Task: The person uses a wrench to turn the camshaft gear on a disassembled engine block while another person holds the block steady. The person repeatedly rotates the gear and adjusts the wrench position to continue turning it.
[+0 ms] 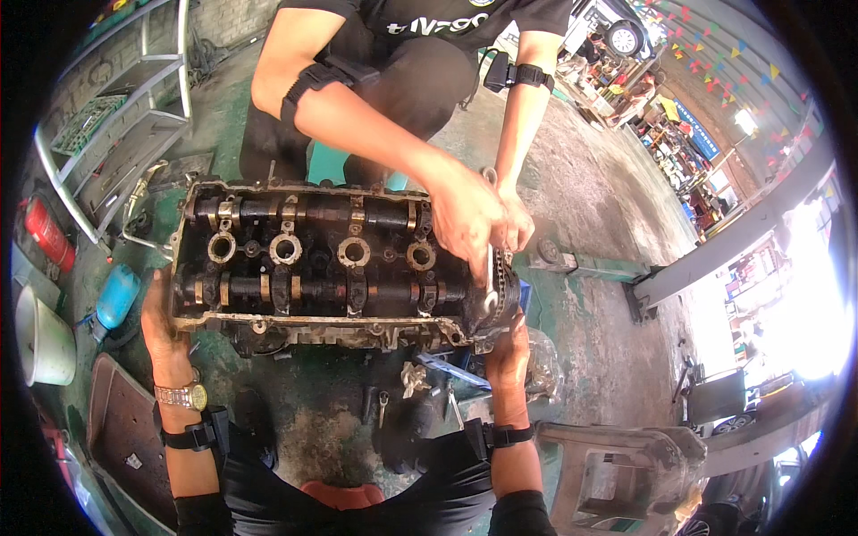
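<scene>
Cylinder head (313,290): long, oil-blackened metal, lying crosswise between two pairs of hands, open side up, likely so its insides stay reachable.
Left hand (162,313): against its left end.
Right hand (508,353): at the opposite end, presumably countering the left to steady it.
Fingers: tips hidden on both; how tightly they're clamped, I can't tell.
Co-worker's hands (472,214): bunched over a slim silver metal wrench (491,299) beside the dark chain (501,272).

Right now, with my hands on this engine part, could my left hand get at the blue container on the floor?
Probably not without coming away: your left hand is against the left end of the engine part. Otherwise, nothing visible seems to block the blue container.
</scene>
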Motion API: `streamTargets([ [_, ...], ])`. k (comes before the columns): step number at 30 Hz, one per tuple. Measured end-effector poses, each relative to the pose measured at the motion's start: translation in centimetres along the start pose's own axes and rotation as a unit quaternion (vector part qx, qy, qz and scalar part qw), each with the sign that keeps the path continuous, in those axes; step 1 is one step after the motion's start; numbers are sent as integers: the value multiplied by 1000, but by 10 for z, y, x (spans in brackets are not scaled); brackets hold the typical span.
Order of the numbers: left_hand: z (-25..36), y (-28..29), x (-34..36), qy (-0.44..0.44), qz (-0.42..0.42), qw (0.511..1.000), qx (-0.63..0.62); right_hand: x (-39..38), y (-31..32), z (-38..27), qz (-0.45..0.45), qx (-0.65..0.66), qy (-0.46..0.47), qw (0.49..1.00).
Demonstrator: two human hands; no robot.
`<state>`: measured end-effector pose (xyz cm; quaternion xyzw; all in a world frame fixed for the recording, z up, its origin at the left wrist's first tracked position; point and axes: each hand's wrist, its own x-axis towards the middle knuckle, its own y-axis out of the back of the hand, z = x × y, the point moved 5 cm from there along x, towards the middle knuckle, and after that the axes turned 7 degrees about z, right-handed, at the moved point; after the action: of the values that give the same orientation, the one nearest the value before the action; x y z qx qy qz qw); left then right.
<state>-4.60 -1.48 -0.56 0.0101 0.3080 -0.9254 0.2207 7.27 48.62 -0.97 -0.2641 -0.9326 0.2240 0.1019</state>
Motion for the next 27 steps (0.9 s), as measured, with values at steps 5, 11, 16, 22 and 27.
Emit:
streamTargets([
  [5, 2, -5, -4, 5, -5, 1000, 1, 2, 5, 2, -6, -20, 20, 1000],
  [11, 3, -8, -6, 6, -10, 1000, -5, 0, 11, 4, 34, -33, 2, 999],
  [16, 2, -5, -4, 3, -3, 1000, -4, -1, 4, 2, 15, -18, 6, 1000],
  [22, 1, -3, -1, 3, -16, 1000, -5, 0, 2, 0, 15, -42, 14, 999],
  [27, 0, 0, 1, 6, -11, 1000, 3, -2, 0, -1, 13, -40, 12, 999],
])
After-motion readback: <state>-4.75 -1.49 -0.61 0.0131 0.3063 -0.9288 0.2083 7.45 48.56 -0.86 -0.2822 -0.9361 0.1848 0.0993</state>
